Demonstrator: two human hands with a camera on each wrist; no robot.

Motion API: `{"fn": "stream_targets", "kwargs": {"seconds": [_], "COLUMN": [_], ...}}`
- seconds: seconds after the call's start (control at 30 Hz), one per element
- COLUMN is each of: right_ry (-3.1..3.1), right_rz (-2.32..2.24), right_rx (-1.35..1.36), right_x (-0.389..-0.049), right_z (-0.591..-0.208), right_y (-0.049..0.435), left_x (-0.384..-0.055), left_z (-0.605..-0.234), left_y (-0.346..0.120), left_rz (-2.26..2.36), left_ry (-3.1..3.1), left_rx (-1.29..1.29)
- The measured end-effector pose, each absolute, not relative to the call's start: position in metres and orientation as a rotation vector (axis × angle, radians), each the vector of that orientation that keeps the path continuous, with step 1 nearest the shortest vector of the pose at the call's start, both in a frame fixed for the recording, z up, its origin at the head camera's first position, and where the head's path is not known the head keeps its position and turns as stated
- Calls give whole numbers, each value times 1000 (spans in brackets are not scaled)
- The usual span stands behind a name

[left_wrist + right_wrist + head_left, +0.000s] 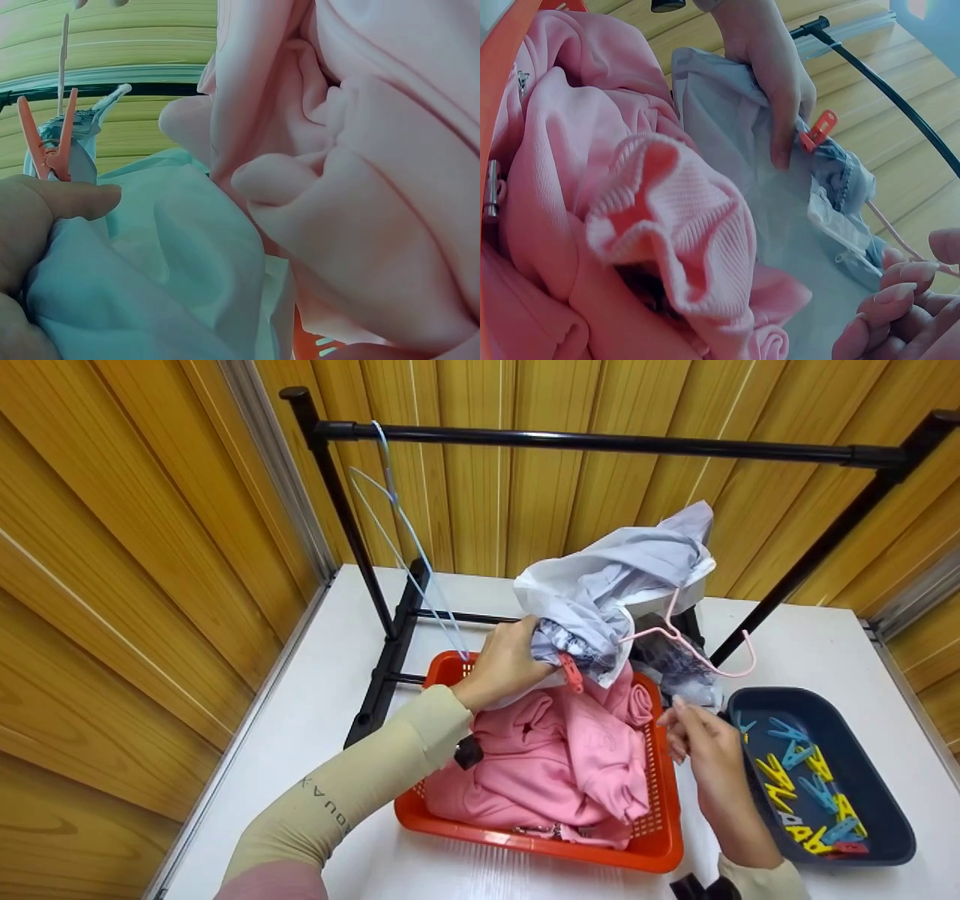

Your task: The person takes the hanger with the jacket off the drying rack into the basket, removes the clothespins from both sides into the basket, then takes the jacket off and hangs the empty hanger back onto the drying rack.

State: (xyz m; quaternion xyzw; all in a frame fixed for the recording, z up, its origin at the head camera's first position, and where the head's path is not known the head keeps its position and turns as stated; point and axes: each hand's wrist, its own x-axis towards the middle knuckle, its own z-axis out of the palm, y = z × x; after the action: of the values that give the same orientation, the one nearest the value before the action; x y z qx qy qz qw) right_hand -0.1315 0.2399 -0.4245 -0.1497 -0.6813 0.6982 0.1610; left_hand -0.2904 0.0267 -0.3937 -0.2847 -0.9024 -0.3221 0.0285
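Note:
My left hand (506,660) grips a bunched pale grey-lavender garment (622,562) above the basket. A red clothespin (571,673) is clipped to the garment beside my left fingers. Out of the garment's right side sticks a pink hanger (697,656), its hook end pointing right; the part inside the cloth is hidden. My right hand (709,750) hovers below the hanger, between the basket and the dark tray. Its fingers are loosely bent, with nothing seen between them in the right wrist view. Pink clothing (532,765) fills the red basket (540,847) below.
A black clothes rack (600,439) spans the back, a light blue hanger (411,529) hanging at its left end. At right, a dark blue tray (885,810) holds several yellow, blue and red clothespins. A dark sheer bundle (675,660) lies behind the basket. Wood-patterned walls enclose the table.

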Motion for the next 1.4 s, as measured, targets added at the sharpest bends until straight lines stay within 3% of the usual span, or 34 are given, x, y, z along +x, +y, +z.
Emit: {"fn": "stream_targets", "kwargs": {"seconds": [1.4], "right_ry": [-2313], "right_rz": [1900], "right_rx": [-343], "right_x": [-183], "right_z": [-422], "right_y": [179], "left_x": [-297], "left_z": [-400], "left_y": [28], "left_rz": [-1118], "left_ry": [-2844], "left_rx": [-861]}}
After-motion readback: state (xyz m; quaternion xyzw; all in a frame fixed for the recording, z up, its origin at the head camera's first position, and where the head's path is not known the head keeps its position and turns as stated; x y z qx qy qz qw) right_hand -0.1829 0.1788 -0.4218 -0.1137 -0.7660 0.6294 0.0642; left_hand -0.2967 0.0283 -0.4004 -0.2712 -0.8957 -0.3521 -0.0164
